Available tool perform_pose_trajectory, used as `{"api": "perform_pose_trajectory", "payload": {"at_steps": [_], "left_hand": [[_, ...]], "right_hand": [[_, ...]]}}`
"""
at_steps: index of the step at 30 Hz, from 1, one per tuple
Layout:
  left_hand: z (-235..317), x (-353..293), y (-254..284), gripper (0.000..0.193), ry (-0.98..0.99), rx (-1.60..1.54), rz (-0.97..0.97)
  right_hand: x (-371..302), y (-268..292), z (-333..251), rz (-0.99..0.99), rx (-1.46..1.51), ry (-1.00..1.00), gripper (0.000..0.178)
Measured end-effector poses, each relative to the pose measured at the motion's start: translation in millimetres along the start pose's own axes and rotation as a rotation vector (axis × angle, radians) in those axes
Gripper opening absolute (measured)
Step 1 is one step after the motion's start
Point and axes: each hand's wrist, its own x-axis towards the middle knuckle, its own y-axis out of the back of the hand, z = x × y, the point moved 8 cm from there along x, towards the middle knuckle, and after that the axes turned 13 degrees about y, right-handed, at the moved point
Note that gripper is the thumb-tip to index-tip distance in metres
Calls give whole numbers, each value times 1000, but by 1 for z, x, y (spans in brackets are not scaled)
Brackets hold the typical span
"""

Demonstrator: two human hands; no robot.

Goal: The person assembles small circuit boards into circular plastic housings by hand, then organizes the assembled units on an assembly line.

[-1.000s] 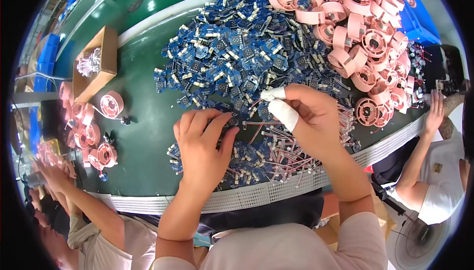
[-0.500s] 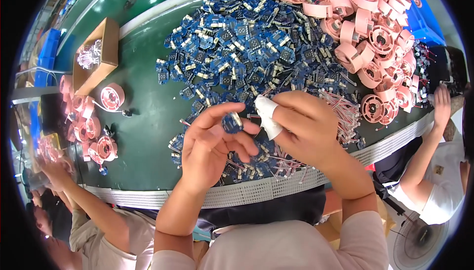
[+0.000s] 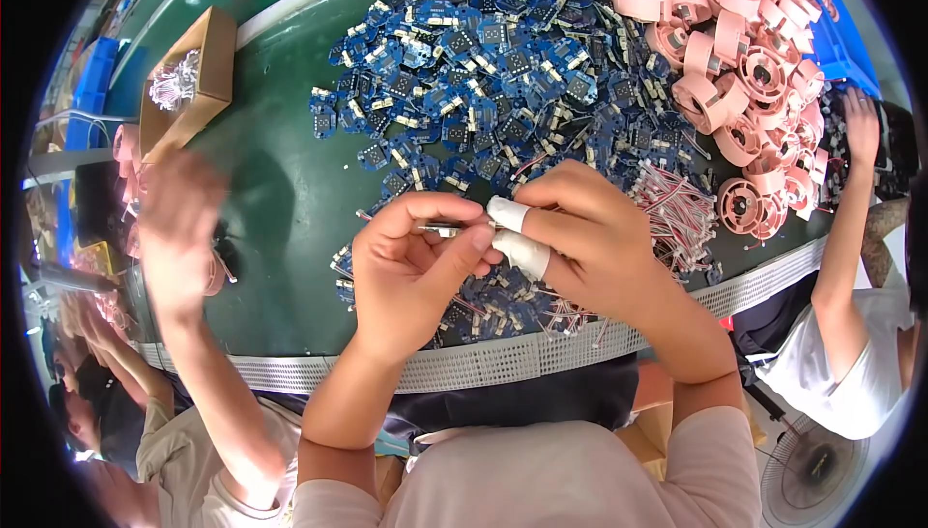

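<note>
Pinching a small blue circuit board (image 3: pixel 447 229) by its edges, my left hand (image 3: pixel 411 272) and taped right hand (image 3: pixel 580 238) both closed; light, stiff, fragile.

From my feed I see a dark green counter (image 3: pixel 280 209) with a pale ribbed strip (image 3: pixel 503 364) running along its near edge. Light glares off the green surface at the far side. An open cardboard box (image 3: pixel 198 74) sits at the far left, with blue bins (image 3: pixel 92 84) beyond it. Down at the lower right, a floor fan (image 3: pixel 817 470) stands on the floor beside a seated person.
</note>
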Motion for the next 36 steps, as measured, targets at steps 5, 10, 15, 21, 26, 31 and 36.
{"api": "perform_pose_trajectory", "payload": {"at_steps": [5, 10, 15, 21, 26, 31, 36], "left_hand": [[-1, 0, -13, 31, 25, -119, -149], [-7, 4, -8, 30, 107, -134, -120], [1, 0, -8, 22, -9, 43, -95], [3, -2, -7, 16, -1, 27, -32], [7, -3, -7, 17, -58, 116, -15], [6, -3, -8, 17, -55, 147, -2], [7, -8, -6, 18, -111, 208, -31]], "right_hand": [[-2, 8, 5, 100, 31, -34, 26], [-6, 8, 15, 98, 67, -195, 18], [-5, 2, 15, 66, 82, -191, 17], [-8, -2, 18, 34, 119, -203, 16], [-6, -1, 16, 33, 144, -197, 15], [-12, -1, 19, 14, 240, -274, 14], [-15, -6, 25, 26, 432, -287, 12]]}}
